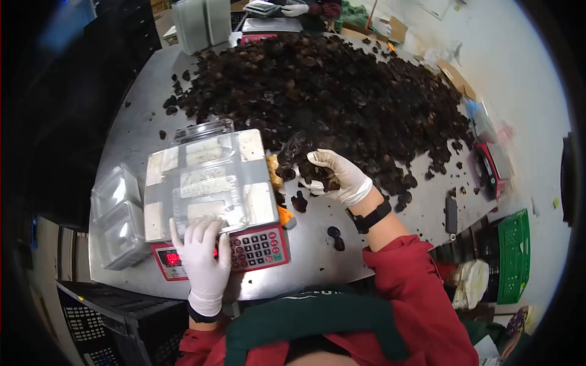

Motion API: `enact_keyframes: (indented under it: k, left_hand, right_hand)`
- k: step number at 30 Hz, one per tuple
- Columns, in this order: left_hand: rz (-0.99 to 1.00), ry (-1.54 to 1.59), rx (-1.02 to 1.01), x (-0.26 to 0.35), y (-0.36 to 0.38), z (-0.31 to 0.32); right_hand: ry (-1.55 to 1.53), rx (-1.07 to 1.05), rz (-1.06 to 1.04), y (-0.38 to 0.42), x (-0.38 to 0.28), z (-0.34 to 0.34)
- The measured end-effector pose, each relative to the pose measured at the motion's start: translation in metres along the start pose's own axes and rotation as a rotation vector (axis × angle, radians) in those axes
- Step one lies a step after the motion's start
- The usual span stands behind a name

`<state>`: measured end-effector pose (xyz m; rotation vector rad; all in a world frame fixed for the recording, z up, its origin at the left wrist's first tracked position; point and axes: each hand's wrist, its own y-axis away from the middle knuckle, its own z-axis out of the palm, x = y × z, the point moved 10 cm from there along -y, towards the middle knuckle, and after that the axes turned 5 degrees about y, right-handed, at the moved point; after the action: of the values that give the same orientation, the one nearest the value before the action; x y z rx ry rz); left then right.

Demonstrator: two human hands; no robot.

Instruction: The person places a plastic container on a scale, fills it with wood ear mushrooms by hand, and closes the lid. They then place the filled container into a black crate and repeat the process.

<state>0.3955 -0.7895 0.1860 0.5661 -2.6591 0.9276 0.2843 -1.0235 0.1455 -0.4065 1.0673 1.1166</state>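
My left hand [204, 247], slightly spread at six o'clock of the clear clamshell [209, 186], should rest lightly; my right hand [343, 177], at three, pinches wood-ear-like pieces [316, 171], best held gently.

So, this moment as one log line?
white-gloved left hand: at clear plastic container; gloved right hand: holding dark curled pieces; red digital scale: under container

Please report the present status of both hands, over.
Left hand at near edge of clear container on scale. Right hand holds dark mushroom pieces. Possible obstacle: orange tool beside scale.
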Motion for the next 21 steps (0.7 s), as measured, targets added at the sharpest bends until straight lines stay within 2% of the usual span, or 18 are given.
enact_keyframes:
  k: [4, 8, 9, 10, 12, 14, 17, 18, 20, 21]
  left_hand:
    - [0.025, 0.089, -0.013, 0.009, -0.001, 0.002]
    - [0.042, 0.079, -0.028, 0.008, -0.001, 0.005]
    - [0.041, 0.066, -0.038, 0.007, -0.001, 0.005]
    - [0.055, 0.066, -0.056, 0.008, -0.002, 0.009]
    - [0.073, 0.063, -0.077, 0.007, 0.001, 0.014]
    - [0.1, 0.015, -0.065, 0.0, 0.007, 0.016]
    - [0.095, -0.027, -0.086, -0.012, 0.013, 0.022]
    - [0.094, -0.027, -0.088, -0.011, 0.012, 0.021]
    - [0.091, 0.048, -0.118, 0.003, 0.006, 0.018]
    - [0.092, 0.045, -0.127, 0.002, 0.006, 0.017]
  right_hand:
    - [0.098, -0.017, 0.009, -0.023, -0.008, 0.039]
    - [0.705, -0.212, -0.026, -0.042, -0.008, 0.112]
    - [0.938, -0.225, -0.359, -0.049, -0.011, 0.13]
    - [1.128, -0.287, -0.554, -0.058, 0.005, 0.145]
    - [1.486, -0.237, -0.397, -0.047, 0.013, 0.165]
    - [1.582, -0.039, -0.653, -0.043, 0.024, 0.171]
    - [1.458, 0.082, -0.897, -0.011, 0.013, 0.166]
    - [1.463, 0.111, -0.879, -0.003, 0.009, 0.15]
    - [1.46, 0.265, -0.992, 0.033, -0.014, 0.104]
    - [1.544, 0.366, -0.851, 0.041, -0.023, 0.065]
